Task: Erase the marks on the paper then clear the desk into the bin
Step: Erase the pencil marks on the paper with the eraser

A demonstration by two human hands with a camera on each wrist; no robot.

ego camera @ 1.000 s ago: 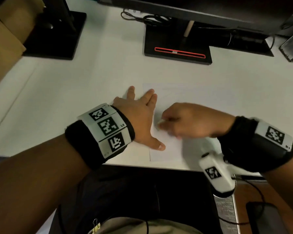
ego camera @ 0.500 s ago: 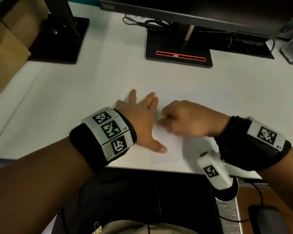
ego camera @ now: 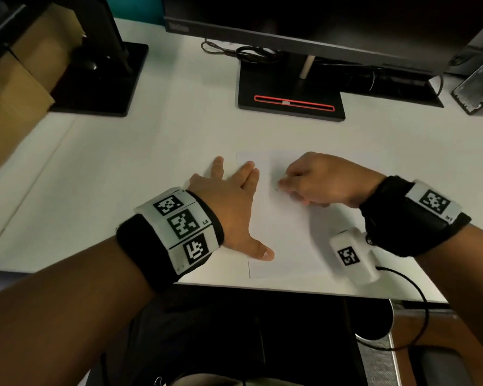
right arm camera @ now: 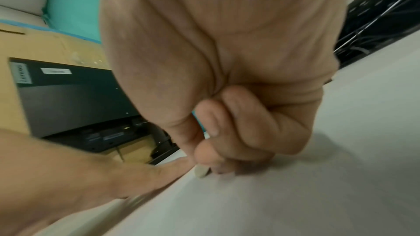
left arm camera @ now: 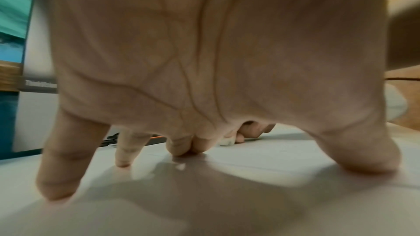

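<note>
A white sheet of paper [ego camera: 287,240] lies on the white desk [ego camera: 151,168] near its front edge. My left hand [ego camera: 232,199] lies flat with spread fingers, pressing the sheet's left edge down, thumb [ego camera: 262,252] on the paper. My right hand [ego camera: 318,179] is curled over the upper middle of the sheet and pinches a small white eraser [right arm camera: 201,171] between thumb and fingertips, its tip touching the paper [right arm camera: 295,195]. The eraser [left arm camera: 227,142] shows past my left fingers in the left wrist view. A small white crumb [left arm camera: 180,166] lies by my left fingertips. No marks are plain on the sheet.
A monitor stand [ego camera: 290,98] with a red stripe sits behind the paper, cables [ego camera: 251,54] behind it. A second black stand [ego camera: 101,79] and a cardboard box [ego camera: 14,87] are at the left. A dark device [ego camera: 480,84] stands at the far right.
My right hand with the eraser has shifted a little up and to the right across the sheet. My left hand stays flat on the paper's left edge.
</note>
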